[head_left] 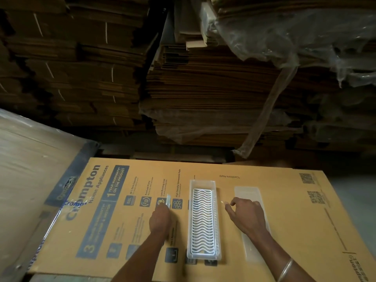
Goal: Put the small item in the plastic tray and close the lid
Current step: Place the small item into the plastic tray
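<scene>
— Where's the small item (168,199)?
— Pinched upright in the left hand (160,218), left of the open plastic tray (204,220) (wavy white insert inside).
— The right hand (246,215)?
— Fingers loosely curled over the clear lid (251,226), right of the tray.

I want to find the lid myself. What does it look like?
Look at the big printed cardboard sheet. In its middle stands the clear tray with a wavy white rack inside. The lid lies just right of it, under the right hand: flat, frosted, with no rack.
</scene>
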{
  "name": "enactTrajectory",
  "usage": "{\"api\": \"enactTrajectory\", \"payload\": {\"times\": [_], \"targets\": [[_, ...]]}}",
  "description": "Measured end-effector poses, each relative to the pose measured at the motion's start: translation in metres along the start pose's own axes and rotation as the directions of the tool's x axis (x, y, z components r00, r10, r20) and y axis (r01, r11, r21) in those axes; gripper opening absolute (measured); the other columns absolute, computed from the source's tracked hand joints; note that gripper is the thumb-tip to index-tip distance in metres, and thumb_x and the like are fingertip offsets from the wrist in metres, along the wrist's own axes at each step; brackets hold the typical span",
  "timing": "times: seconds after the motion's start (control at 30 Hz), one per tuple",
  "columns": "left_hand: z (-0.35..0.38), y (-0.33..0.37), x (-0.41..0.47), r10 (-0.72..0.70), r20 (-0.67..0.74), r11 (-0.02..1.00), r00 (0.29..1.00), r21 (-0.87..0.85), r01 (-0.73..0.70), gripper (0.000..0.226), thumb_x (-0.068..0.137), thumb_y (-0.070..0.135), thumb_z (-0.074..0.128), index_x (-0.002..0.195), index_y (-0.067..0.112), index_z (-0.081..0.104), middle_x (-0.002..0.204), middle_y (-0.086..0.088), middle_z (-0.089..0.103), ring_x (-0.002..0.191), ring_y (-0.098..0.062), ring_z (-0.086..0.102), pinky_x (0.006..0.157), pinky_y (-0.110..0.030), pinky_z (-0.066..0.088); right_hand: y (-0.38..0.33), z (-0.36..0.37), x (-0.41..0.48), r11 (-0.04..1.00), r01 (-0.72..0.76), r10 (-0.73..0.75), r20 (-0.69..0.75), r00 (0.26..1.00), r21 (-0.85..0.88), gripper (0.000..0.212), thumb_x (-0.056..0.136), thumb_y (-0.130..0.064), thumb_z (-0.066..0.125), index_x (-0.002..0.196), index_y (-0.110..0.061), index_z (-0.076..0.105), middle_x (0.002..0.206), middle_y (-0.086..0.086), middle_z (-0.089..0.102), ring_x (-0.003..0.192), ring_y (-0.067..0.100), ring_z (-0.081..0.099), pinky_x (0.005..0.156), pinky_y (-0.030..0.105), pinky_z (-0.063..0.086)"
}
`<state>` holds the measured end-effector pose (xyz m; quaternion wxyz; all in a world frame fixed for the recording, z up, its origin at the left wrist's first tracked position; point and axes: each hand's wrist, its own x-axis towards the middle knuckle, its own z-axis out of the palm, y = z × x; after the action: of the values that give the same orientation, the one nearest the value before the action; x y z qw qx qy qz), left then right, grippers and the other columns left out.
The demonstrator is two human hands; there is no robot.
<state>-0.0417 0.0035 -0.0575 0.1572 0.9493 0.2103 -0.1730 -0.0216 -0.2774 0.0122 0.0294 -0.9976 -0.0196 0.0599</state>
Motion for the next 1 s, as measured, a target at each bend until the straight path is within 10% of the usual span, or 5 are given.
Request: {"api": "enactTrajectory", "payload": {"times": [0.17,0.4,0.7,1.0], "targets": [[0.002,0.000,0.004,-0.038,0.072,0.995,0.997,-0.091,0.044,0.047,0.105,0.013,0.039,0.149,-0.002,0.036,0.141,-0.018,0.057,0.125,-0.030,0.063,0.102,-0.037,0.052,0.003,0.000,-0.001,1.000,-0.017,0.017,-0.004,1.000,0.000,0.050,0.098,-0.062,0.037,0.111,-0.028,0.071,0.089,-0.005,0.078,0.087,0.013,0.072,0.092,0.036,0.044],[0.001,-0.007,0.006,0.016,0.067,0.909,0.998,-0.417,0.013,0.028,0.104,0.031,0.051,0.126,0.013,0.053,0.092,-0.017,0.072,0.082,-0.035,0.068,0.067,-0.036,0.048,0.005,0.000,-0.002,0.997,-0.060,0.060,0.004,0.998,0.048,0.048,0.098,-0.063,0.038,0.107,-0.030,0.072,0.084,-0.004,0.078,0.087,0.015,0.071,0.092,0.036,0.044],[-0.024,0.026,-0.018,0.163,0.133,0.297,0.978,-0.951,0.079,0.033,0.105,0.037,0.047,0.136,0.028,0.055,0.087,-0.008,0.059,0.068,-0.015,0.050,0.050,-0.026,0.037,0.016,0.002,-0.008,0.985,-0.111,0.110,0.016,0.994,0.130,0.051,0.099,-0.063,0.035,0.105,-0.029,0.072,0.079,-0.005,0.076,0.086,0.014,0.070,0.092,0.035,0.043],[-0.034,0.044,-0.025,0.231,0.112,0.288,0.966,-0.957,0.042,0.055,0.109,0.013,0.041,0.161,0.021,0.024,0.103,-0.011,0.059,0.076,-0.014,0.050,0.048,-0.017,0.046,0.017,-0.005,-0.007,0.983,-0.117,0.118,0.002,0.993,0.143,0.050,0.100,-0.063,0.035,0.103,-0.029,0.072,0.075,-0.005,0.075,0.085,0.014,0.071,0.093,0.036,0.042]]}}
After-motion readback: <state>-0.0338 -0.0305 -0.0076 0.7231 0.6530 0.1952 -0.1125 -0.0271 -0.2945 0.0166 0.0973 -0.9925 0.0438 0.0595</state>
